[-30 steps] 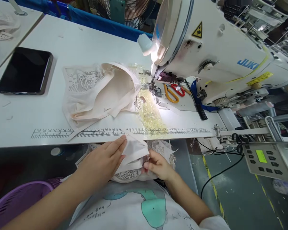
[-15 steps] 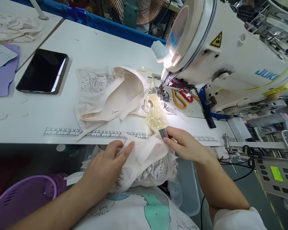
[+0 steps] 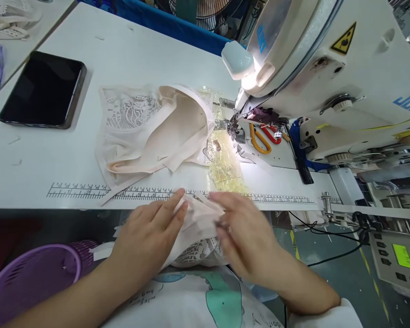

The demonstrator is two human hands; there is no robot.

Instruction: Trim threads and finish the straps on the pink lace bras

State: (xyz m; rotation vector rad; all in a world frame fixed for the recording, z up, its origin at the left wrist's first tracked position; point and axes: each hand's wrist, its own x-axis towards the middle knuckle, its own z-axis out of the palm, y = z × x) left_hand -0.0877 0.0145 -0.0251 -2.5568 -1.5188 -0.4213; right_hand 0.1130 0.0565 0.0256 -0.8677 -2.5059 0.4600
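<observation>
Garment (image 3: 198,221): lace (image 3: 198,252) twd shirt (image 3: 182,303), plain end twd table (image 3: 58,157) | long axis unclear | L hand (image 3: 150,232) on it, R hand (image 3: 249,237) blurred | grips: can't tell

Pale garment (image 3: 197,222) — creased, lacy below, partly hidden

White table (image 3: 150,50), mine. Black phone (image 3: 43,89), screen up, by the left edge; pale lace-panelled garment piece (image 3: 187,120), mid-surface; yellow film (image 3: 225,171), crinkled, just right of it; ruler scale (image 3: 85,191), along my near edge; sewing machine (image 3: 314,86), orange looped handle (image 3: 254,136), red looped handle (image 3: 272,137), black-handled tool (image 3: 304,171), toward the right; thread scraps (image 3: 14,140), left part
</observation>
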